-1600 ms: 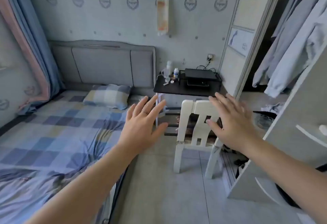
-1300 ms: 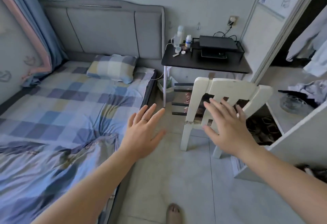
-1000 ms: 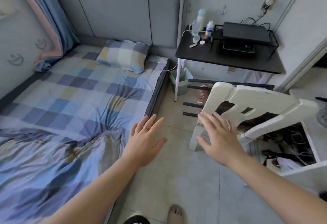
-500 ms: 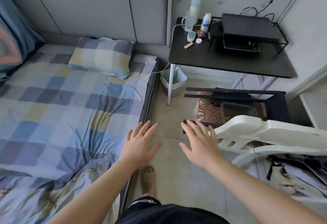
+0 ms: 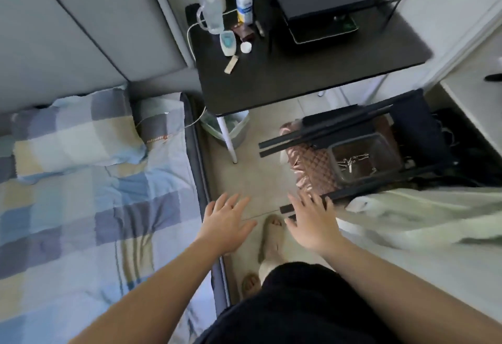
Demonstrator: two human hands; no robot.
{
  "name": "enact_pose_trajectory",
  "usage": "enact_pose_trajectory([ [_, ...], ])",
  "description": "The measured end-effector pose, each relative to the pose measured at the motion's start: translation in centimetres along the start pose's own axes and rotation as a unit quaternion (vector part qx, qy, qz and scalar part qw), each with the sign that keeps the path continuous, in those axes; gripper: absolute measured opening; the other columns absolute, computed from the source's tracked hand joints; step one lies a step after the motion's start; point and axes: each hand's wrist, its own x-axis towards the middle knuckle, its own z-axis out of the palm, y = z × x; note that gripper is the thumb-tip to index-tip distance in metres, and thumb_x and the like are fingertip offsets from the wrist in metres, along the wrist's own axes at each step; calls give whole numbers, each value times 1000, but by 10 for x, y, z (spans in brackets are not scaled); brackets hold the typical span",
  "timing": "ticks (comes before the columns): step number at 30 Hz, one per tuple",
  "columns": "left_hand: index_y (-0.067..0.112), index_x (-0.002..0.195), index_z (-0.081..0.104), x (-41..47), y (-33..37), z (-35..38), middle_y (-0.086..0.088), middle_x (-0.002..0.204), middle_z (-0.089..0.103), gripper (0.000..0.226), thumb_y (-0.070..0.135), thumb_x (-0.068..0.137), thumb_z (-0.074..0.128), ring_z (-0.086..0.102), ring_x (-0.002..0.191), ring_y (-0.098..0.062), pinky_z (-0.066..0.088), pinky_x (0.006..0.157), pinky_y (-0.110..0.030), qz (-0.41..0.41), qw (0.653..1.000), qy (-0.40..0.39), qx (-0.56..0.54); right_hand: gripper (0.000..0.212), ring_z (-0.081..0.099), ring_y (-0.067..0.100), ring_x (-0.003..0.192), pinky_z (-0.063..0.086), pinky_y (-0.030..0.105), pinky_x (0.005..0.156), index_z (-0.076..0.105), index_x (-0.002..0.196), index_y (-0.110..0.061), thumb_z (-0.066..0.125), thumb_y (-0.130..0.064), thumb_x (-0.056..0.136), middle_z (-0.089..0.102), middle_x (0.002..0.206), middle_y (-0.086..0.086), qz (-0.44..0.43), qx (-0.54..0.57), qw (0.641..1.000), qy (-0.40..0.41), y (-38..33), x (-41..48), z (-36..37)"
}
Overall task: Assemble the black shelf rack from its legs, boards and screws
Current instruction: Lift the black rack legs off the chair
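Observation:
Several long black legs [image 5: 312, 133] of the shelf rack lie in a bundle on the floor beside the bedside table. Another black leg [image 5: 353, 194] sticks out from under the white chair, its end just past my right fingertips. A clear container [image 5: 364, 157] holding small metal screws sits on a brown quilted cushion [image 5: 309, 170]. A dark board [image 5: 415, 123] lies behind the legs. My left hand [image 5: 226, 224] and my right hand [image 5: 312, 224] hover over the floor, fingers spread, holding nothing.
A black bedside table [image 5: 298, 72] carries bottles and a black wire rack. A small bin [image 5: 231, 129] stands under it. The bed [image 5: 81, 194] fills the left side. A blurred white chair [image 5: 421, 216] is at the right. My feet are on the tiled floor.
The view has tilted down from the wall to the floor and moved closer to the table. The chair slid to the right. Both hands stayed spread in front of me.

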Motion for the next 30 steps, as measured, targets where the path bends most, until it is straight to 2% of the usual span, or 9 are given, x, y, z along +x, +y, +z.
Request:
enact_pose_trajectory([
  [8,37,155,18,126,0,-31,4,164,20,67,65,96,34,12,152,-23,15,120,-47,63,993,-77,62,67,21,26,150,23,52,120,20,159,-26,43,-50,101,26,163,0,143,130,980,-49,27,66,-4],
  [12,37,156,15,177,10,-43,3,166,15,69,64,96,35,8,153,-24,13,120,-48,107,985,-110,84,66,25,25,147,29,48,114,20,158,-28,43,-50,99,30,161,-2,215,172,958,-77,41,76,2],
  [16,36,156,17,234,23,-48,2,166,16,70,63,95,39,13,152,-24,19,118,-51,154,973,-151,88,67,23,25,150,29,49,114,18,159,-29,42,-51,101,25,165,-1,304,234,917,-105,45,84,15],
  [18,32,156,20,265,28,-46,-2,163,25,72,59,95,45,25,148,-29,27,117,-52,99,977,-184,36,66,24,27,149,28,48,115,18,159,-27,42,-50,102,25,165,2,352,268,889,-116,46,87,22],
  [20,24,155,26,294,28,-43,-11,154,41,75,56,93,54,41,137,-36,37,111,-52,27,976,-213,-25,66,29,30,147,30,45,115,19,159,-25,42,-49,102,31,162,5,393,311,857,-120,43,89,26],
  [22,20,151,32,319,24,-40,-14,144,50,77,56,90,61,49,129,-39,41,107,-52,-3,974,-226,-32,67,31,33,146,34,47,113,20,160,-23,44,-46,102,32,162,6,443,366,811,-114,36,93,32],
  [26,18,157,16,366,12,-32,-18,151,41,90,53,89,64,39,137,-41,38,110,-52,9,969,-245,11,74,33,40,145,34,46,114,14,162,-16,51,-40,103,29,162,15,512,489,700,-95,23,112,49],
  [28,22,159,9,385,8,-26,-16,158,32,94,52,90,65,34,142,-40,34,113,-51,13,966,-258,13,77,34,40,145,34,43,112,12,162,-12,54,-35,102,28,163,16,550,553,622,-74,18,125,57],
  [30,22,159,10,402,6,-18,-13,160,30,95,49,89,68,33,144,-38,33,114,-48,10,963,-268,0,75,41,39,140,39,38,99,13,161,-8,55,-29,102,33,160,18,576,611,541,-42,13,138,64],
])
